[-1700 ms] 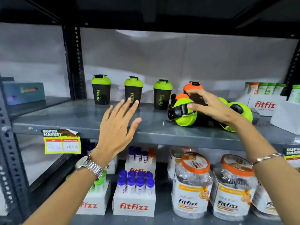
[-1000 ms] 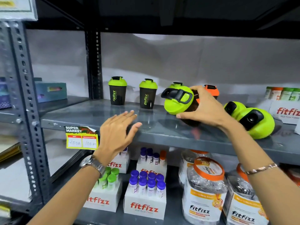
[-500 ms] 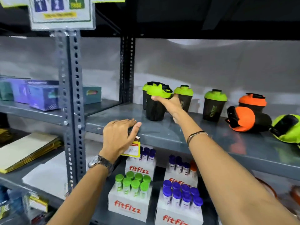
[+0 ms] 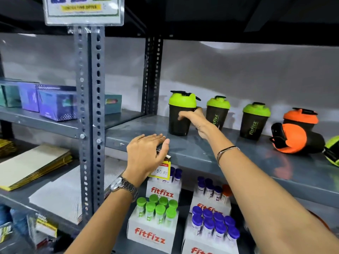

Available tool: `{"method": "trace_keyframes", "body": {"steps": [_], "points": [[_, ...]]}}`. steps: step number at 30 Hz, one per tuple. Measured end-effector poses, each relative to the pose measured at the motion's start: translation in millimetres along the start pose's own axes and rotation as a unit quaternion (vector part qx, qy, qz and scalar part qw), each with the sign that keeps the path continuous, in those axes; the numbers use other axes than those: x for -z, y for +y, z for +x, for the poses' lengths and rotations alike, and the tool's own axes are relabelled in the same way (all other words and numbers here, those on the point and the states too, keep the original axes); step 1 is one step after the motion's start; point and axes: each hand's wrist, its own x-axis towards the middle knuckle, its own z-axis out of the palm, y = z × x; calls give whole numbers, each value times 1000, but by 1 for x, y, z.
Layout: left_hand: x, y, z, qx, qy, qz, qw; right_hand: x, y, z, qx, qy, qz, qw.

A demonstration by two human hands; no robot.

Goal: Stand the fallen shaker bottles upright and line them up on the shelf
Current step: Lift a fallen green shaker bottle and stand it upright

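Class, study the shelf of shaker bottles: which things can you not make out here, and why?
- Head view: green-lidded fallen shaker cut off by the right edge.
- Hanging sign cropped by the top edge, its print blurred.
- Price tag partly covered by the left hand.

Matt grey metal shelf; glossy plastic shaker bottles
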Motion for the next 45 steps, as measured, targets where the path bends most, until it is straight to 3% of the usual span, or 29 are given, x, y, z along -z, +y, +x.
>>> {"method": "trace_keyframes", "body": {"steps": [5, 9, 12, 25, 32, 35, 39, 42, 45], "points": [[-2, 0, -1, 3, 13, -8, 1000, -8, 7, 4, 14, 10, -25, 1000], [-2, -1, -1, 3, 19, -7, 1000, -8, 7, 7, -4, -48, -26, 998], [-2, 0, -1, 2, 16, -4, 1000, -10, 10, 5, 7, -36, -79, 996], [0, 0, -1, -6, 14, 13, 1000, -10, 8, -4, 19, -25, -111, 993], [-5, 21, -8, -34, 66, -3, 997, 32, 9, -24, 58, -27, -116, 991], [-19, 73, -10, -90, 70, -46, 992, 71, 6, -41, 130, 34, -155, 979], [-35, 145, -5, -140, 12, -74, 987, 121, -2, -67, 201, 121, -200, 951], [-45, 183, -6, -178, -43, -52, 982, 166, -5, -90, 219, 193, -311, 905], [-52, 199, -15, -190, -83, -3, 978, 224, 4, -116, 183, 249, -425, 851]]}}
